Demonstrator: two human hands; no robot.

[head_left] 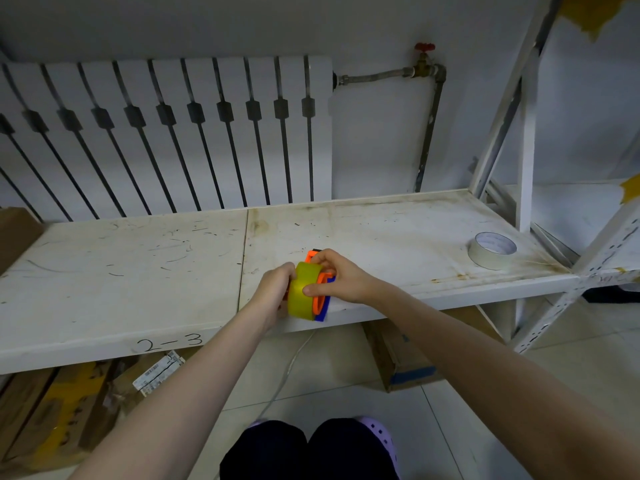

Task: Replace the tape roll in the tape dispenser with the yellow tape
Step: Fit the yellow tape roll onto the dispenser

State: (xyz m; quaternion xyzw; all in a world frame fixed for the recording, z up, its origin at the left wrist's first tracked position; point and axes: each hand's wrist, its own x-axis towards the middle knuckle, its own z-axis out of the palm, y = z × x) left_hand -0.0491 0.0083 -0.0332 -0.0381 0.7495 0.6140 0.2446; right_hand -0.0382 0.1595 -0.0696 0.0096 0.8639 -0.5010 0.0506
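Observation:
A yellow tape roll [302, 292] sits upright in an orange and blue tape dispenser [321, 303] at the front edge of the white shelf [138, 265]. My left hand [273, 296] grips the dispenser from the left, partly hidden behind the roll. My right hand [337, 278] holds the roll from the right, thumb on its face and fingers curled over the top. A whitish tape roll [491, 250] lies flat far to the right on the shelf.
A white radiator [166, 133] and a pipe with a red valve [424, 60] stand behind the shelf. The shelf's upright post [524, 150] rises at the right. Cardboard boxes [401, 362] lie on the floor below.

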